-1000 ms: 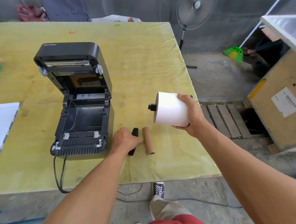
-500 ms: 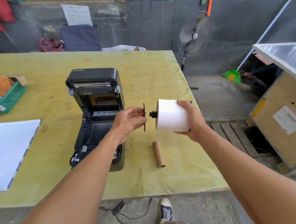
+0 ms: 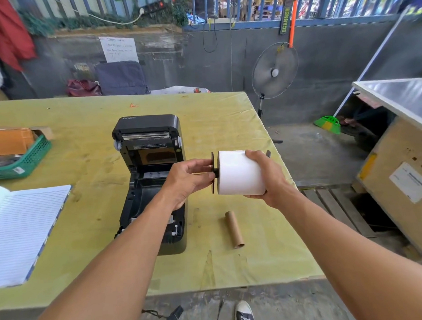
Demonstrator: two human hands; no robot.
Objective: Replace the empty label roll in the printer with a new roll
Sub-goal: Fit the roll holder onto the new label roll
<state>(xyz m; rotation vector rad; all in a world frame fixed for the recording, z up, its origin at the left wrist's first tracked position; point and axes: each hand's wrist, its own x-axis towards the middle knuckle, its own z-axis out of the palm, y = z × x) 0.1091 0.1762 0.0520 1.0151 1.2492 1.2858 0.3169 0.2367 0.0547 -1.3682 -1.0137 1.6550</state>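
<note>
Left hand (image 3: 184, 180) pinching with fingertips (image 3: 208, 163); right hand (image 3: 267, 179) curled, gripping.

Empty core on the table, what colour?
Brown cardboard. The empty core shows best in the head view, right of the printer.

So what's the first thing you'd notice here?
The big white label roll, held up in the right hand above the yellow table, while the left hand pinches a black disc at its end. Behind the hands sits the black printer with its lid open, and an empty cardboard tube lies beside it.
</note>
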